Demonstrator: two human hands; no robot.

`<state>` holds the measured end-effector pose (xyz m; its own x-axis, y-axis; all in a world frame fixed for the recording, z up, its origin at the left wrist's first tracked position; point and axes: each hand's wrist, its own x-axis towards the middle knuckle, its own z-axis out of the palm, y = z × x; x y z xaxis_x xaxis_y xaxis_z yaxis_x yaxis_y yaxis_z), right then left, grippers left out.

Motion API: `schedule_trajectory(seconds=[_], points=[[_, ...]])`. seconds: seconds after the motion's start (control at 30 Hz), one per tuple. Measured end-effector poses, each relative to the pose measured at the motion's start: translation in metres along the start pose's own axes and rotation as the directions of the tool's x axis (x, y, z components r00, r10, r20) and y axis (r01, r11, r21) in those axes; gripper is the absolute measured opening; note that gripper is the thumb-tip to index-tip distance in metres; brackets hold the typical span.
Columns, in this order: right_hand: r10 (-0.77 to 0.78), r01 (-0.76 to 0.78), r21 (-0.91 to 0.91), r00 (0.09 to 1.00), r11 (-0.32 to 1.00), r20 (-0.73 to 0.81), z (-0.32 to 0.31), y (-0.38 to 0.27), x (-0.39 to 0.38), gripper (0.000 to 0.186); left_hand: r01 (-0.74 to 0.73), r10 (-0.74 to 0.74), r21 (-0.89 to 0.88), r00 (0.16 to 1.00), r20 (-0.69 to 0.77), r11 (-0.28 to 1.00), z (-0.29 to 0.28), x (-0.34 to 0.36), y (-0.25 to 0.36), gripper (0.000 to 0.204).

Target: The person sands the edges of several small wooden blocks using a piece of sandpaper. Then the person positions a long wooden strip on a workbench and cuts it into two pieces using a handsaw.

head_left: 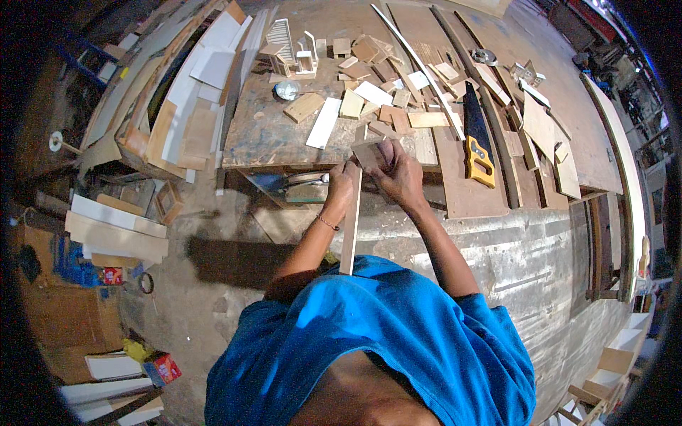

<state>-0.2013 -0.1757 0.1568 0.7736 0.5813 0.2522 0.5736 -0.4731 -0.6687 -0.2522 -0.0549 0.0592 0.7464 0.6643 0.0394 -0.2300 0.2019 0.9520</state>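
My left hand [341, 189] is closed around a long, narrow wooden strip [350, 238], whose near end reaches back to my blue shirt. At the strip's far end, my right hand [402, 176] grips a small squarish wooden block [368, 151], thumb and fingers pressed on its right side. Block and strip appear to touch, just over the near edge of the worktable [263, 145]. My right palm hides part of the block. Beyond the hands lie several wood offcuts [371, 94], and a white board [325, 123] rests to their left.
A handsaw [479, 160] with a yellow and black handle lies at the right, beside long planks [506, 153]. A small wooden model [305, 62] and a round glass-like dish [286, 90] stand on the table's far left. Boards [117, 227] are stacked at the left.
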Motion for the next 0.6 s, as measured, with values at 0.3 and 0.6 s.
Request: schedule_trajectory(seconds=[0.3, 0.6], points=[[-0.136, 0.126, 0.086, 0.982, 0.988, 0.128, -0.004, -0.016, -0.052, 0.043, 0.221, -0.204, 0.198, 0.974, -0.102, 0.955, -0.008, 0.002, 0.029, 0.036], [-0.151, 0.151, 0.021, 0.988, 0.988, -0.003, -0.008, 0.005, -0.014, 0.043, 0.229, -0.229, 0.005, 0.973, 0.014, 0.973, -0.003, 0.003, -0.006, 0.031]])
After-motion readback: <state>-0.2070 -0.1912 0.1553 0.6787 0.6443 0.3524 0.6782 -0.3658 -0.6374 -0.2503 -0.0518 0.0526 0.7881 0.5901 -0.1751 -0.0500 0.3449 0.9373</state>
